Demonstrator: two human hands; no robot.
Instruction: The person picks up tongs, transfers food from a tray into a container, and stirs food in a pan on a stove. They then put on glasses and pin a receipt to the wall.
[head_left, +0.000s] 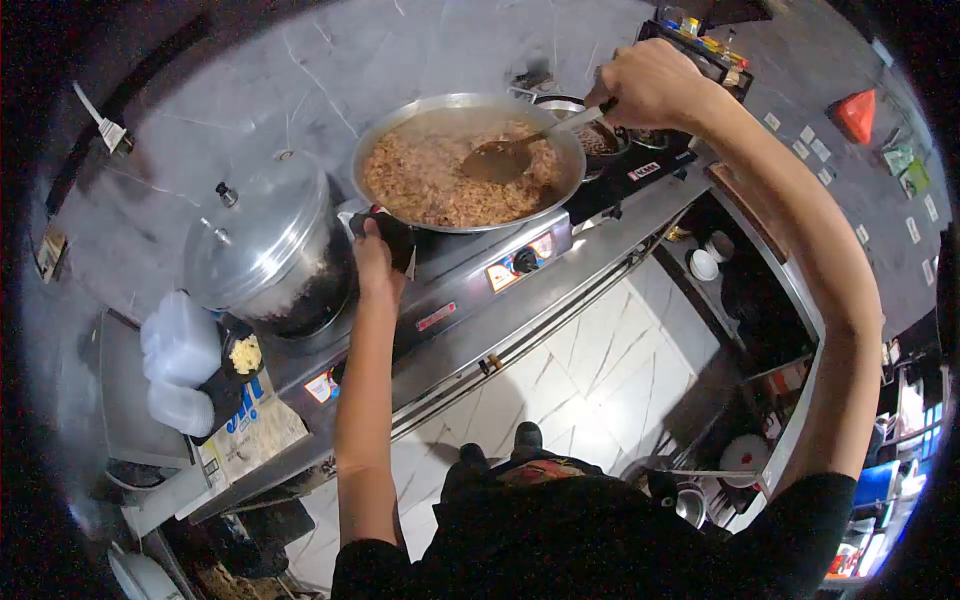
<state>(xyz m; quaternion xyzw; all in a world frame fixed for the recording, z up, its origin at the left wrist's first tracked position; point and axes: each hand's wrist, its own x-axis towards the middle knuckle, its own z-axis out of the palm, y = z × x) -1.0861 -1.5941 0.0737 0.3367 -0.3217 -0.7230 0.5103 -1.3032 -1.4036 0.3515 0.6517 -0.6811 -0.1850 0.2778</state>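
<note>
A wide metal pan (455, 225) full of steaming, brown minced-looking food (430, 170) sits on the stove. My right hand (655, 85) is wrapped round the handle end of a metal spatula (498, 162), whose broad blade rests in the food. At the pan's near left edge, my left hand (376, 262) is closed on a dark folded cloth (396, 238) pressed against the rim. Whether a pan handle lies under that cloth is hidden.
Left of the pan stands a large lidded pressure cooker (265, 235). A small bowl of chopped yellowish pieces (244, 355) and translucent plastic containers (180, 340) are beside it. Behind the spatula handle is a smaller pan (597, 138). Stove knobs (525, 261) line the front.
</note>
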